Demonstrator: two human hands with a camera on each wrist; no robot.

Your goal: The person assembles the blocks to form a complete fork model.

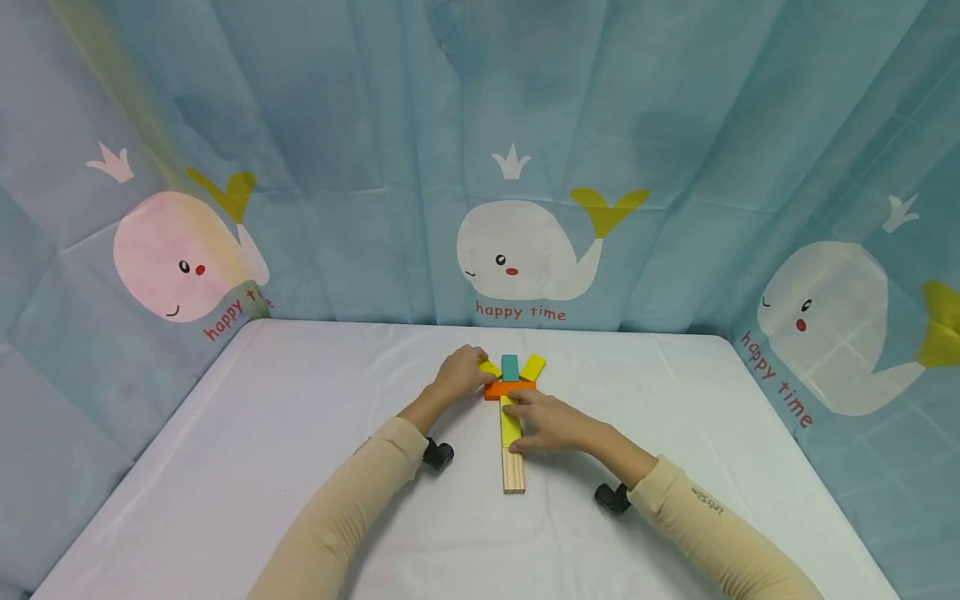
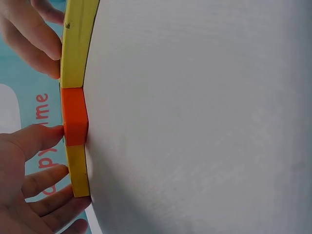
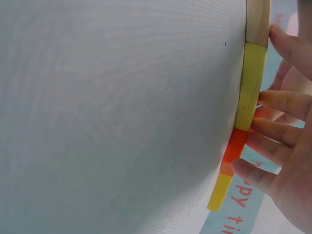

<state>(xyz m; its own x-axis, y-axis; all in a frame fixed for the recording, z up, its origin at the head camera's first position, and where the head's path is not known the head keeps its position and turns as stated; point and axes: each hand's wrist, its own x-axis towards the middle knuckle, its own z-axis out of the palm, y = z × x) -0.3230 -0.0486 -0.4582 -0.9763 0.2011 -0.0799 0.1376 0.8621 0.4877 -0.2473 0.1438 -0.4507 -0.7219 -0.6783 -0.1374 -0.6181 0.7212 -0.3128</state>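
Flat wooden blocks lie joined in a figure on the white table. My left hand is at the upper left, its thumb by the orange block and its fingers by the left yellow block. My right hand spreads over the column below, with fingertips touching the long yellow block and reaching the orange block. Its thumb is near the joint with the plain wood block. Above the orange block, a teal block stands between the left yellow block and a right yellow block.
The white tablecloth surrounds the blocks. A blue curtain with whale prints hangs behind and beside the table. Black wrist-worn devices sit under both sleeves.
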